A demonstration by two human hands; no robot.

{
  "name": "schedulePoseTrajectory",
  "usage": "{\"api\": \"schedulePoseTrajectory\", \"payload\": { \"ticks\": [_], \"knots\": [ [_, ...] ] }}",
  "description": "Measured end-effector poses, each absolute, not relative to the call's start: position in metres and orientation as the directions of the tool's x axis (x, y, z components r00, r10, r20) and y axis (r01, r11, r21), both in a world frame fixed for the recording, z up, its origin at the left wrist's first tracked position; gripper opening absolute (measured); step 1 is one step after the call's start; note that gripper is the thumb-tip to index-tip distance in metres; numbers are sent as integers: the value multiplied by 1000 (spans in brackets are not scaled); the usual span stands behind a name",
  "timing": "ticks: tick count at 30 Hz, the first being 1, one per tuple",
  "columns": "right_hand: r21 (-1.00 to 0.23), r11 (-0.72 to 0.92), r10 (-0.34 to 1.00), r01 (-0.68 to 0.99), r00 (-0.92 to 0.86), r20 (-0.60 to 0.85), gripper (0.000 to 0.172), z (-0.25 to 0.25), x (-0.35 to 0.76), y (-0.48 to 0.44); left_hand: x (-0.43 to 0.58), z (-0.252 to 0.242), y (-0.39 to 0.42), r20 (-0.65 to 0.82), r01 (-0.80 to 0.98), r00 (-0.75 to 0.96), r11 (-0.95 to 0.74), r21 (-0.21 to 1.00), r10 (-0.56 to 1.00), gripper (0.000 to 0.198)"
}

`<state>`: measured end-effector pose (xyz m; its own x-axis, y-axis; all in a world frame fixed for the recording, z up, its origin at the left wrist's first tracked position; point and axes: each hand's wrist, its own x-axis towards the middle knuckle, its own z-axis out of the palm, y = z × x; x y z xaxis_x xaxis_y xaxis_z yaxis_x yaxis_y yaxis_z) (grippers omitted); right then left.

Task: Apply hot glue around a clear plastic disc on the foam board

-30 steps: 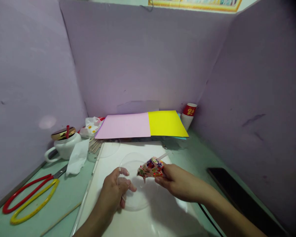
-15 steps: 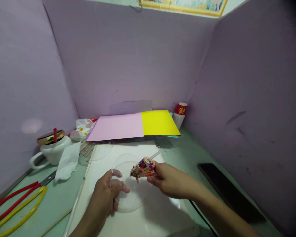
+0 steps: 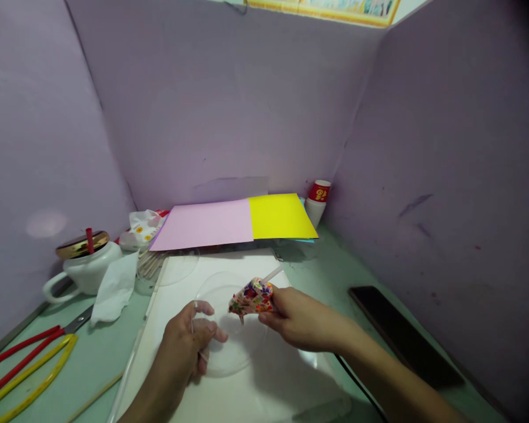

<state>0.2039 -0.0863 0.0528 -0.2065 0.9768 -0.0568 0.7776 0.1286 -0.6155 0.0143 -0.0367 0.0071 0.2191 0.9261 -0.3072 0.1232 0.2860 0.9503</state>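
My left hand (image 3: pixel 186 338) is closed on the left rim of a clear round plastic disc (image 3: pixel 240 355), which is tilted above a white board. Some of the fingers show through the clear plastic. My right hand (image 3: pixel 297 317) grips a hot glue gun (image 3: pixel 253 296) with a colourful floral pattern. A translucent glue stick (image 3: pixel 271 275) juts from its upper back end. The gun's tip points left and down over the disc; whether it touches I cannot tell. A black cord (image 3: pixel 357 385) runs out below my right forearm.
Beneath the hands lies the white board (image 3: pixel 158 358). To the left are red-and-yellow-handled scissors (image 3: pixel 48 346), a thin wooden stick (image 3: pixel 94 398), a tissue (image 3: pixel 114 288) and a white mug (image 3: pixel 86 275). Behind stand pink and yellow sheets (image 3: pixel 203 226) and paper cups (image 3: pixel 317 202). A black phone-like slab (image 3: pixel 401 335) lies right.
The whole view has shifted slightly, so everything appears a little further left. Both hands keep their grips, and the glue gun stays over the disc in nearly the same pose.
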Motion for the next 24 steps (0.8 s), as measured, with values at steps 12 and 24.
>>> {"api": "schedulePoseTrajectory", "payload": {
  "ticks": [12,24],
  "knots": [
    [-610,124,974,783,-214,-78,23,55,203,-88,13,9,-37,-290,123,260,266,956,921,27],
    [-538,88,985,839,-155,-80,19,52,200,-86,11,9,-37,-282,180,282,239,954,917,24]
  ]
}}
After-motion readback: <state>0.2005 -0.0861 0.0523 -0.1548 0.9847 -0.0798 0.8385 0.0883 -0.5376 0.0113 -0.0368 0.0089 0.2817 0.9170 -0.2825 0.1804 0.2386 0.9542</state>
